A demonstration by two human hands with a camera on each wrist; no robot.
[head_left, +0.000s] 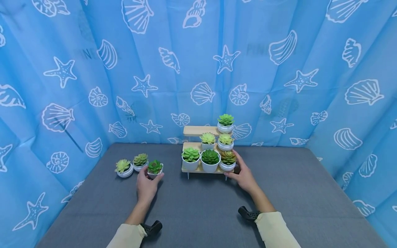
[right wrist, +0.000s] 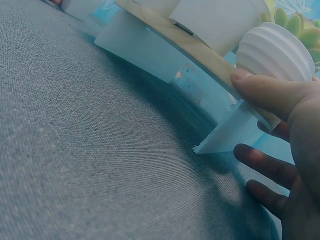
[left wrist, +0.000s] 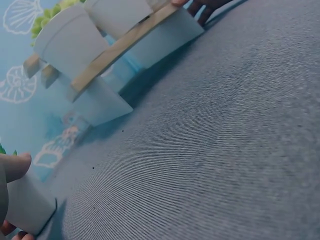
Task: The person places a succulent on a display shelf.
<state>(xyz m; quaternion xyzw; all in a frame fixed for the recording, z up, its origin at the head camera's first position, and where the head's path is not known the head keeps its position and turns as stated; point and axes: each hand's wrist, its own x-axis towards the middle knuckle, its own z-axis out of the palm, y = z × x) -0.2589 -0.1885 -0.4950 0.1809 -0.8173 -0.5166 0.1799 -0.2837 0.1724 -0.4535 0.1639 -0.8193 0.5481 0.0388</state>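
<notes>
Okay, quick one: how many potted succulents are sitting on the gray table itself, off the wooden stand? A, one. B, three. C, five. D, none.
B: three small pots stand in a row left of the wooden stand, and the left hand grips the nearest one, the dark green succulent pot.

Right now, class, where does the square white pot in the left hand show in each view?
Head: square white pot, lower left of centre, right of two round pots.
Left wrist: bottom left corner, thumb on it.
Right wrist: not in it.
Shared landmark: wooden stand.
</notes>
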